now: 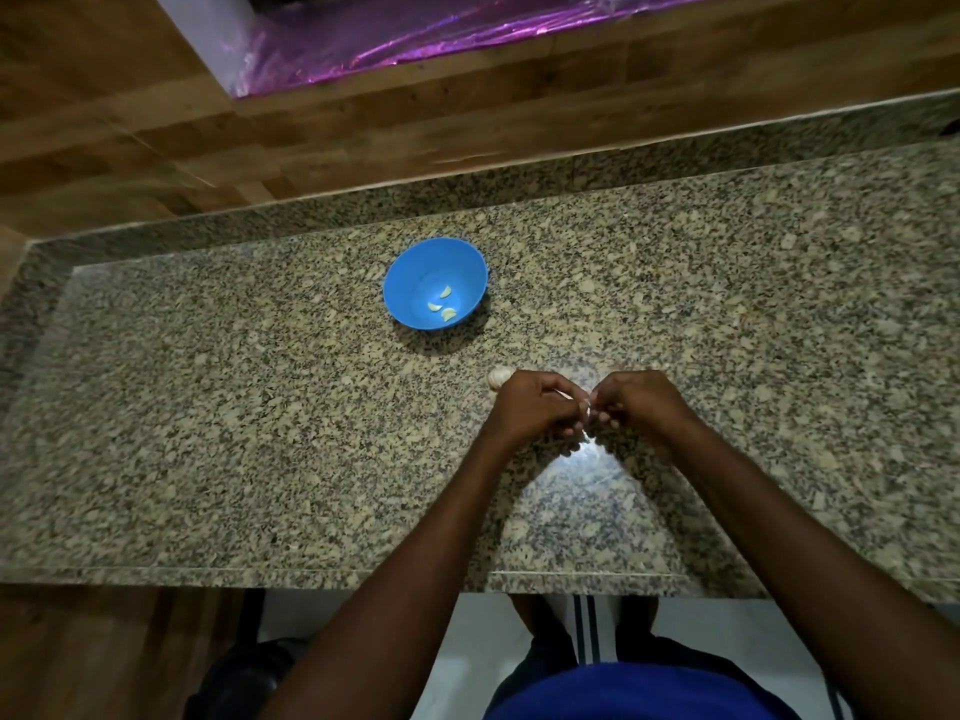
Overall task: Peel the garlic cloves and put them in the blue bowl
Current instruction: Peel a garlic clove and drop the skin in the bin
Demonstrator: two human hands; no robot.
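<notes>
Together, both hands' fingers (571, 402) pinch one garlic clove (586, 407) near the blue bowl (410, 283).

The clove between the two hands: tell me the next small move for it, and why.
Probably keep pulling the skin off. Both the left hand and the right hand pinch the clove over the granite counter, and a pale bit like loose skin shows at the fingertips. The blue bowl already holds three peeled cloves, so this one likely goes there once bare.
</notes>
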